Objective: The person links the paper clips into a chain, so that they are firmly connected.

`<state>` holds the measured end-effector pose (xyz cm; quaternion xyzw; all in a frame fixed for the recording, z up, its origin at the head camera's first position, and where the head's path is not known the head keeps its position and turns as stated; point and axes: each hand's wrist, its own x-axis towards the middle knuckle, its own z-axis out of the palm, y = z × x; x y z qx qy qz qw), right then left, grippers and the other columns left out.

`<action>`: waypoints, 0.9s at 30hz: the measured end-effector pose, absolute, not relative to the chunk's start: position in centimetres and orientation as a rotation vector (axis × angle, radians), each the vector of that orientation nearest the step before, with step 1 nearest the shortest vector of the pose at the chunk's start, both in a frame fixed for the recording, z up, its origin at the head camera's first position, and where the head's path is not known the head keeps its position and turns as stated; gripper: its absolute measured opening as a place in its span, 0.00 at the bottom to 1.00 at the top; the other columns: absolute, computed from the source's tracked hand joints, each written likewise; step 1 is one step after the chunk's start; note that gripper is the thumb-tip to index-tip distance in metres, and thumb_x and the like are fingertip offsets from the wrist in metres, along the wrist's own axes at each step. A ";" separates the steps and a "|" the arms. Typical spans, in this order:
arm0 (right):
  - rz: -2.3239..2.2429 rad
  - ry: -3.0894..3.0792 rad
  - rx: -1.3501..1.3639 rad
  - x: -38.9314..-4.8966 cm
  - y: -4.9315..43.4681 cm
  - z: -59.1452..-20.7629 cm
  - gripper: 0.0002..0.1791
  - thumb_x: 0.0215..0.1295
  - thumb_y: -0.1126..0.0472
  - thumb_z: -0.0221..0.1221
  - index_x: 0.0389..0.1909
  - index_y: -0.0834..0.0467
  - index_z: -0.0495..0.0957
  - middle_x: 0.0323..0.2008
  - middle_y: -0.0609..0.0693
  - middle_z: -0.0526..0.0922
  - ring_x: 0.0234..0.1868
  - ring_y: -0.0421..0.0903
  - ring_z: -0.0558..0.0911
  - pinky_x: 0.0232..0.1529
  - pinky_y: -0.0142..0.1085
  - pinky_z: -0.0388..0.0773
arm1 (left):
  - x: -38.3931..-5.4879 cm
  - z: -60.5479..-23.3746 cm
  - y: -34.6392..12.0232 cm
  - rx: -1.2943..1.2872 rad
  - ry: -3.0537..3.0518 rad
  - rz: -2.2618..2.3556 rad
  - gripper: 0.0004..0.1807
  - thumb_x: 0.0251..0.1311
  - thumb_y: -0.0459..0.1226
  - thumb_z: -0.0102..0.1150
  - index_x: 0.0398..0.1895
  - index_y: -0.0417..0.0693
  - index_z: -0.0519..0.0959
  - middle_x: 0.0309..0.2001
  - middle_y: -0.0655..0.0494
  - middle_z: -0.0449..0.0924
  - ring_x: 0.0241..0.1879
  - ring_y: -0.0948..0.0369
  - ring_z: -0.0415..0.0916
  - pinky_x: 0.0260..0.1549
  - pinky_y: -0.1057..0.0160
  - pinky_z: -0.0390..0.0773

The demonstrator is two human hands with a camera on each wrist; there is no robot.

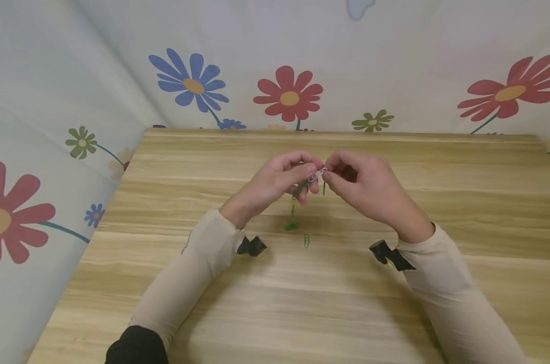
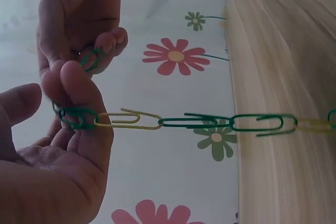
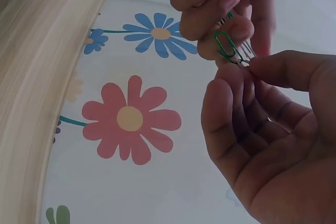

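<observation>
Both hands meet above the middle of the table. My left hand [image 1: 279, 174] pinches a whitish paper clip [image 1: 318, 175] between thumb and fingers. A chain of green and yellow paper clips [image 2: 128, 120] hangs from that hand down to the table, its lower end bunched in a small green heap [image 1: 291, 226]. From the other side, my right hand [image 1: 363, 182] pinches the whitish clip's end with thumb and forefinger. Beside those fingertips dangles a green paper clip [image 3: 226, 45]; fingers partly hide how it joins the whitish one.
A single green paper clip [image 1: 306, 240] lies on the wooden table [image 1: 188, 167], nearer me than the heap. Behind the table and at its left hangs a flowered cloth [image 1: 420, 60]. A dark wrist camera [image 1: 254, 246] sits under the left wrist, another [image 1: 388, 254] under the right.
</observation>
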<state>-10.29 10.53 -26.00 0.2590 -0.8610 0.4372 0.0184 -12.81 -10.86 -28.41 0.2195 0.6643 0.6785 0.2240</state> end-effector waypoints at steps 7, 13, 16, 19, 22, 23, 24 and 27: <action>1.187 -2.785 0.946 -10.3 10.0 -26.5 0.03 0.68 0.68 0.59 0.34 0.58 0.80 0.24 0.46 0.77 0.25 0.45 0.73 0.28 0.38 0.72 | -12.7 -28.4 -11.3 0.590 2.086 1.668 0.10 0.72 0.41 0.59 0.35 0.44 0.82 0.23 0.54 0.68 0.17 0.58 0.55 0.18 0.64 0.61; 1.107 -2.866 0.911 -10.2 9.8 -26.6 0.03 0.69 0.65 0.59 0.34 0.58 0.78 0.23 0.47 0.75 0.24 0.44 0.71 0.28 0.40 0.70 | -12.8 -27.4 -11.9 0.528 2.254 1.529 0.12 0.70 0.45 0.61 0.34 0.47 0.83 0.19 0.55 0.62 0.17 0.58 0.53 0.22 0.61 0.57; 1.037 -2.937 0.911 -10.3 9.5 -27.2 0.06 0.69 0.64 0.61 0.31 0.57 0.77 0.22 0.47 0.74 0.23 0.44 0.70 0.26 0.39 0.70 | -13.1 -27.0 -12.4 0.496 2.282 1.568 0.12 0.72 0.44 0.59 0.35 0.45 0.80 0.18 0.56 0.60 0.15 0.59 0.52 0.19 0.63 0.56; 0.917 -3.076 1.016 -10.1 8.5 -28.7 0.10 0.69 0.63 0.62 0.27 0.55 0.76 0.20 0.45 0.72 0.22 0.42 0.69 0.26 0.37 0.69 | -13.3 -26.8 -12.8 0.489 2.200 1.698 0.11 0.73 0.40 0.57 0.36 0.42 0.78 0.21 0.52 0.72 0.14 0.60 0.53 0.15 0.65 0.55; 0.737 -3.209 1.173 -9.3 6.9 -30.6 0.12 0.68 0.60 0.62 0.24 0.54 0.75 0.19 0.44 0.70 0.22 0.42 0.69 0.26 0.36 0.69 | -13.5 -26.7 -13.1 0.458 2.055 1.849 0.08 0.72 0.37 0.57 0.37 0.41 0.78 0.32 0.47 0.84 0.13 0.61 0.58 0.13 0.67 0.56; 0.663 -3.234 1.211 -9.0 6.4 -31.2 0.12 0.68 0.59 0.63 0.24 0.55 0.75 0.20 0.45 0.70 0.23 0.42 0.70 0.27 0.37 0.70 | -13.5 -26.6 -13.1 0.447 2.004 1.898 0.07 0.72 0.36 0.58 0.37 0.41 0.79 0.34 0.46 0.86 0.14 0.62 0.59 0.13 0.68 0.56; 0.591 -3.247 1.235 -8.6 5.9 -31.7 0.12 0.67 0.59 0.63 0.24 0.56 0.75 0.20 0.45 0.70 0.23 0.43 0.70 0.28 0.38 0.72 | -13.6 -26.6 -13.2 0.438 1.960 1.938 0.07 0.71 0.36 0.58 0.37 0.41 0.79 0.36 0.45 0.87 0.14 0.62 0.61 0.13 0.68 0.57; 0.372 -3.214 1.245 -7.5 4.9 -32.9 0.09 0.65 0.63 0.63 0.26 0.60 0.76 0.22 0.49 0.73 0.25 0.46 0.75 0.29 0.42 0.78 | -13.6 -26.5 -13.3 0.426 1.862 2.019 0.05 0.71 0.34 0.58 0.36 0.42 0.80 0.39 0.45 0.87 0.16 0.63 0.66 0.12 0.70 0.57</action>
